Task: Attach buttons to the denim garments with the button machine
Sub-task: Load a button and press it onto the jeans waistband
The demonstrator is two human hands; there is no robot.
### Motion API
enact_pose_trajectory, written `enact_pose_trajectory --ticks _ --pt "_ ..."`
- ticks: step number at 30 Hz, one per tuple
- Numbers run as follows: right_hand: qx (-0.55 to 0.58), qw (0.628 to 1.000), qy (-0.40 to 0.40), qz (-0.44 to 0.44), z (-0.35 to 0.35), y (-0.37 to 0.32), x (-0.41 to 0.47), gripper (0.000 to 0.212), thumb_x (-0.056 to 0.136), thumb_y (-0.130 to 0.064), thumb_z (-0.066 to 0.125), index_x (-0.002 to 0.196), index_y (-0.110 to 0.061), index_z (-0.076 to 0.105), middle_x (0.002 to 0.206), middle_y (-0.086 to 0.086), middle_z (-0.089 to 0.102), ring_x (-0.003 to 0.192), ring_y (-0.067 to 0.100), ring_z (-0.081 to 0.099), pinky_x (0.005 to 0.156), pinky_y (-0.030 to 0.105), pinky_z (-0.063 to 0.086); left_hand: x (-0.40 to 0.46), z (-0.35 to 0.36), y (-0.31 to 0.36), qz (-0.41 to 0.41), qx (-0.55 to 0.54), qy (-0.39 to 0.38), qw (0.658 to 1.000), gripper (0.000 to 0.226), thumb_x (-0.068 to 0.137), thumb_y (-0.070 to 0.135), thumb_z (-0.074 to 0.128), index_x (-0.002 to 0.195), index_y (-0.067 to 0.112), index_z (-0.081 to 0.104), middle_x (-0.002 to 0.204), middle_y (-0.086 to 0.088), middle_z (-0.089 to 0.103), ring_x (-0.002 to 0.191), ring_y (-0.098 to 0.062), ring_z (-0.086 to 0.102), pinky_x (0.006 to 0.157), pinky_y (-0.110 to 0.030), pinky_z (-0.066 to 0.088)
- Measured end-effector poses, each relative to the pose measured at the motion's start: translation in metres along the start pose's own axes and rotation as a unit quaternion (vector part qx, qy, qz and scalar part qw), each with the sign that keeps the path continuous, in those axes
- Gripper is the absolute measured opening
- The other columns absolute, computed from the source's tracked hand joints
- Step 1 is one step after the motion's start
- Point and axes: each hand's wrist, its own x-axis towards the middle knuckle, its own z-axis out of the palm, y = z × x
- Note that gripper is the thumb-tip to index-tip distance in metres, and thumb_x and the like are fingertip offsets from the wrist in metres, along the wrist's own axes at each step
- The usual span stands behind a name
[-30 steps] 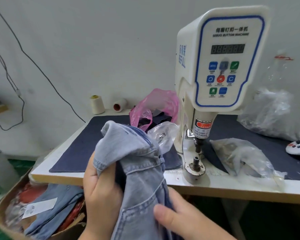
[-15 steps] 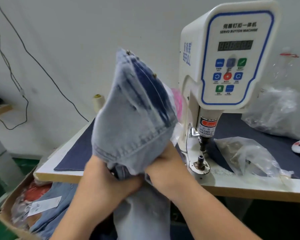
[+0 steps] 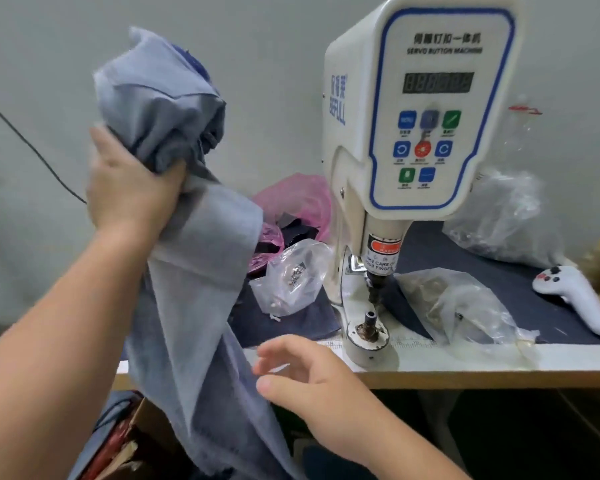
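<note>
One denim garment (image 3: 187, 258) going up at ten o'clock!
Left hand (image 3: 132, 188) is gripping its bunched top; right hand (image 3: 305, 379), fingers loosely spread, is holding nothing at six o'clock, one button machine (image 3: 416, 133) standing at two o'clock, three clear bags around it.

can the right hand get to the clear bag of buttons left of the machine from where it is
Probably yes. The right hand is open and holds nothing, the bag lies just beyond it on the table, and the denim hangs off to the left.
</note>
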Motion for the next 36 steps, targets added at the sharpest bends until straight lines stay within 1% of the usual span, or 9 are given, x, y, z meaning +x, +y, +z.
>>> enact_pose_trajectory --ticks 3,6,10,14,18,20,25,29,36 --pt "0.04 0.999 -0.006 0.025 -0.021 0.012 -0.012 0.023 0.083 -0.024 0.071 0.105 -0.023 0.068 0.106 -0.003 0.074 0.102 0.013 0.069 0.097 0.029 0.052 -0.049 0.033 -0.018 0.037 0.144 -0.231 0.962 0.076 0.076 0.052 0.075 0.127 0.012 0.034 0.123 -0.018 0.053 0.109 -0.045 0.057 0.076 -0.046 0.045" --pt "0.027 0.999 0.025 0.025 -0.049 0.015 -0.028 0.033 0.068 -0.048 0.072 0.1 -0.037 0.07 0.104 -0.006 0.075 0.097 0.009 0.07 0.094 0.032 0.053 -0.082 0.054 -0.041 -0.017 0.195 -0.377 0.905 0.086 0.078 0.054 0.074 0.139 0.01 0.033 0.137 -0.019 0.047 0.123 -0.042 0.05 0.093 -0.048 0.046" --pt "-0.028 0.989 0.146 0.023 -0.092 0.024 -0.044 0.036 0.061 -0.059 0.071 0.095 -0.046 0.071 0.098 -0.009 0.075 0.092 0.007 0.071 0.093 0.037 0.052 -0.11 0.068 -0.044 0.062 0.25 -0.316 0.913 0.068 0.085 0.047 0.067 0.139 0.013 0.044 0.14 -0.018 0.044 0.125 -0.043 0.044 0.102 -0.053 0.037" --pt "-0.068 0.961 0.263 0.053 -0.136 0.044 -0.046 0.018 0.084 -0.022 0.072 0.091 -0.039 0.074 0.09 -0.008 0.075 0.084 0.01 0.07 0.085 0.034 0.052 -0.122 0.074 -0.021 0.225 0.075 -0.28 0.93 0.028 0.084 0.02 0.072 0.112 0.014 0.072 0.111 -0.014 0.063 0.101 -0.04 0.057 0.087 -0.048 0.046" --pt "-0.184 0.929 0.307 0.09 -0.162 0.064 -0.036 0.016 0.091 -0.02 0.067 0.089 -0.036 0.069 0.089 -0.017 0.07 0.092 0.003 0.062 0.071 0.019 0.041 -0.136 0.098 0.004 0.254 0.174 -0.524 0.794 0.028 0.099 0.023 0.047 0.119 0.028 0.066 0.109 -0.004 0.066 0.092 -0.025 0.057 0.073 -0.036 0.044" --pt "-0.22 0.916 0.322 0.096 -0.164 0.07 -0.029 0.019 0.093 -0.016 0.062 0.087 -0.033 0.069 0.09 -0.014 0.069 0.087 0.004 0.06 0.067 0.019 0.039 -0.141 0.111 0.004 0.249 0.261 -0.546 0.756 0.029 0.099 0.021 0.042 0.119 0.026 0.062 0.107 -0.003 0.064 0.087 -0.025 0.053 0.071 -0.035 0.042" --pt "-0.303 0.867 0.383 0.097 -0.171 0.078 -0.017 0.03 0.095 -0.004 0.046 0.082 -0.023 0.065 0.094 -0.006 0.06 0.08 0.003 0.052 0.067 0.017 0.038 -0.149 0.128 -0.003 0.199 0.333 -0.533 0.752 0.031 0.093 0.011 0.05 0.12 0.019 0.064 0.111 -0.007 0.065 0.099 -0.029 0.062 0.071 -0.035 0.043" --pt "-0.346 0.841 0.369 0.19 -0.189 0.083 -0.004 0.031 0.099 -0.007 0.04 0.113 -0.018 0.066 0.096 0.0 0.057 0.082 0.021 0.055 0.065 0.031 0.041 -0.151 0.129 -0.007 0.195 0.31 -0.509 0.779 0.027 0.094 0.017 0.049 0.116 0.02 0.065 0.11 -0.008 0.065 0.094 -0.03 0.061 0.069 -0.034 0.042" --pt "-0.391 0.842 0.313 0.199 -0.192 0.085 0.005 0.02 0.094 -0.018 0.053 0.079 -0.03 0.059 0.071 -0.009 0.058 0.066 0.009 0.052 0.05 0.026 0.031 -0.16 0.119 -0.009 0.204 0.285 -0.462 0.815 0.023 0.096 0.027 0.046 0.111 0.022 0.063 0.102 -0.008 0.066 0.08 -0.028 0.052 0.066 -0.032 0.04"
